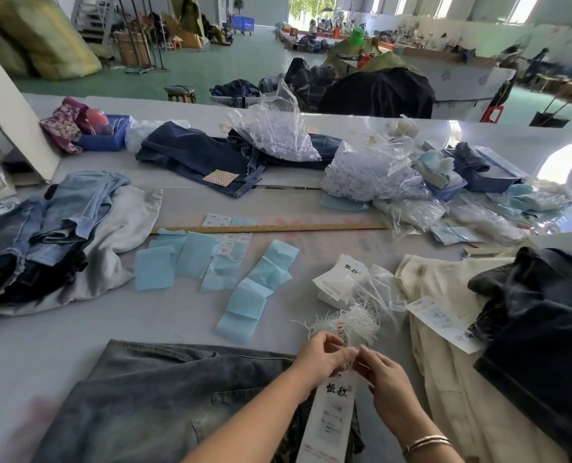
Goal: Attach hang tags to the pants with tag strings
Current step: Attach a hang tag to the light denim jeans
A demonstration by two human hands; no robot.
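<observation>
Head view: long white hang tag (pixel 331 419) nearest, stiff card, black printed characters, hanging over faded grey-blue jeans (pixel 164 396) laid flat on near surface (pixel 44 335). Left hand (pixel 321 357) pinches tag top; right hand (pixel 379 367) pinches thin white tag string (pixel 350 362), fingertips nearly touching. Judgement: threading step; keep string taut, feed tip through tag hole, hold card steady. Tangled fluffy string bundle (pixel 348 324) just beyond hands. Soft blue tissue sheets (pixel 254 289) farther left; wooden ruler (pixel 268 228) far.
</observation>
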